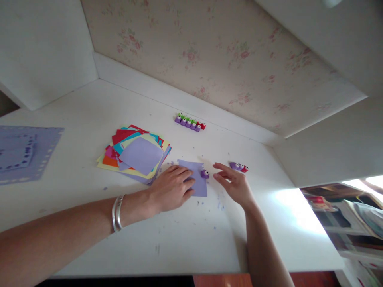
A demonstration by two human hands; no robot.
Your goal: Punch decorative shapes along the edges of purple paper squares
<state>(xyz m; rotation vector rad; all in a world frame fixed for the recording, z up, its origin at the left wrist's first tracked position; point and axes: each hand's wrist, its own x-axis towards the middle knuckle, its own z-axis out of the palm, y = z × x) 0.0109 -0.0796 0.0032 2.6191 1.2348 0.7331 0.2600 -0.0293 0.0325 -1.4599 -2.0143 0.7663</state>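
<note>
My left hand (172, 188) lies with its fingers stretched over a small purple sheet of paper (200, 188), pressing it to the desk. A purple craft punch (205, 174) sits at the sheet's right edge, just beyond those fingertips. Small notches show along the paper's upper right edge. To the right of the punch, my right hand (236, 185) hovers with thumb and fingers apart, holding nothing. Behind it stand several small punches (238, 166), purple and red. Tiny purple paper bits are scattered around the sheet.
Left of my hand lies a pile of coloured paper sheets (142, 154). Rows of green, purple and red punches (190, 122) stand near the wall. A larger purple sheet with punched edges (48, 155) is at the far left. Shelves (344, 223) hold things at right.
</note>
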